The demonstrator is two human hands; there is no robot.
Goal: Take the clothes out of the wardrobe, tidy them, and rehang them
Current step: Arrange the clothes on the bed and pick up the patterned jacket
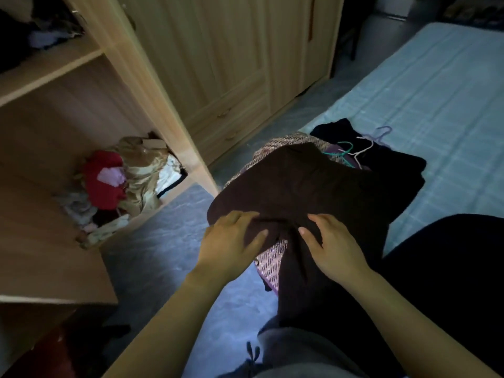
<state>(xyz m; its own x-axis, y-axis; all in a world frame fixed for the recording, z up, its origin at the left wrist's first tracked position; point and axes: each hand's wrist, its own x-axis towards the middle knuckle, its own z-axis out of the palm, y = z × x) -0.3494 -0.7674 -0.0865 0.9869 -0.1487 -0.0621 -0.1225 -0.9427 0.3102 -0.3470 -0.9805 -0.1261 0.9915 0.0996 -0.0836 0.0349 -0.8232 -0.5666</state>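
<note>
A dark brown garment (305, 181) lies on top of a pile of clothes at the near corner of the bed. My left hand (231, 238) rests on its near left edge and my right hand (332, 244) pinches the fabric beside it. Under it shows a pink patterned garment (270, 263), and behind it a black garment (390, 159) with green (345, 151), white (364, 148) and purple (381, 132) hangers lying on it. The open wooden wardrobe (152, 85) stands at the left, with a heap of red, beige and white clothes (120, 181) on its bottom shelf.
The bed has a light blue checked sheet (436, 91). More dark clothes (41, 31) sit on the wardrobe's upper shelf. Closed wardrobe doors (231, 55) stand behind. Grey floor (163, 241) runs between wardrobe and bed. Dark fabric (450, 268) covers the bed at right.
</note>
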